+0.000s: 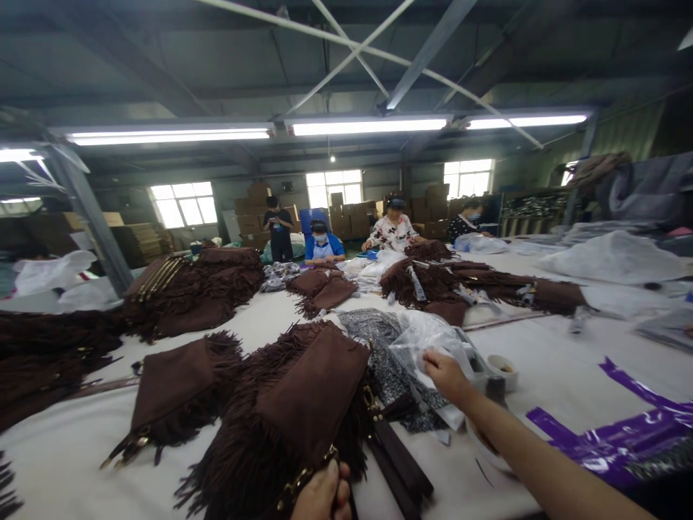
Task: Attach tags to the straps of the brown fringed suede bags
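Observation:
A brown fringed bag (314, 386) lies on the white table in front of me. My left hand (322, 497) is closed at its lower edge, around a gold clasp (331, 453) and strap end. To the right, my right hand (447, 375) pinches a crumpled clear plastic bag (427, 336). Beneath that plastic is a grey speckled cloth or sheet (373, 328). Dark brown straps (398, 455) with gold clips lie between my hands. Another fringed bag (173, 390) rests left of the one I hold.
Piles of brown fringed bags (211, 289) stand at the back left. More bags (422, 282) lie at the back right. A tape roll (502, 370) sits beyond my right wrist, and purple glossy wrapping (622, 433) at the right. Several people (394, 231) are across the table.

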Demonstrator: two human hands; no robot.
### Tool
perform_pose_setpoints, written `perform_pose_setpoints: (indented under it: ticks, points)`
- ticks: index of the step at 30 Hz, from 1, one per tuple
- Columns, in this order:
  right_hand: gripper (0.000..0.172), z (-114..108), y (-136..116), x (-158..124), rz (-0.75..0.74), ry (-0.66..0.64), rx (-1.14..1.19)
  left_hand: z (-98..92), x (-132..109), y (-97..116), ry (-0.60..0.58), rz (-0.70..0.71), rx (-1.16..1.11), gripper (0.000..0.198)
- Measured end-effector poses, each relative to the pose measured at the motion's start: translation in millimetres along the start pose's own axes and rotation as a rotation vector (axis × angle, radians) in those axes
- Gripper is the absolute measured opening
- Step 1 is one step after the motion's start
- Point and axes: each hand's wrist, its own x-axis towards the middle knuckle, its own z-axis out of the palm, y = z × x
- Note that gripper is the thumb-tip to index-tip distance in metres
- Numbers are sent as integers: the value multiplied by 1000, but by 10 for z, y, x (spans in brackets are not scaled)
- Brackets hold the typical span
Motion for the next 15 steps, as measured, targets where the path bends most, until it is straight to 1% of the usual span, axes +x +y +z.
perform_pose_setpoints:
  ticks: [2, 3, 4, 5, 6, 7, 8, 9, 12, 14, 15]
  points:
    - [25, 63, -300, -280, -65, -131, 233, 88, -52, 3, 43, 12, -27, 70]
    - [21, 118, -457, -444, -72, -269, 514, 134, -91, 9, 63, 23, -45, 72]
    - [19, 185, -611, -609, -34, -429, 763, 177, -133, 18, 68, 31, -63, 74]
    - [21, 257, -752, -764, 30, -559, 933, 213, -178, 29, 53, 47, -82, 76]
    - [24, 333, -875, -900, 93, -653, 1045, 238, -220, 42, 21, 56, -87, 74]
    - [27, 410, -977, -1009, 154, -705, 1092, 252, -259, 53, -11, 62, -73, 69]
    - [30, 484, -1055, -1090, 200, -715, 1096, 257, -292, 62, -29, 70, -45, 63]
    - [33, 552, -1111, -1147, 225, -697, 1086, 255, -318, 65, -24, 75, -10, 57]
    - [46, 698, -1169, -1210, 251, -629, 1137, 232, -352, 43, 91, 114, 66, 49]
    - [58, 734, -1156, -1210, 246, -613, 1179, 226, -341, 6, 155, 143, 82, 49]
    - [59, 737, -1145, -1204, 229, -606, 1154, 226, -331, -14, 169, 153, 94, 49]
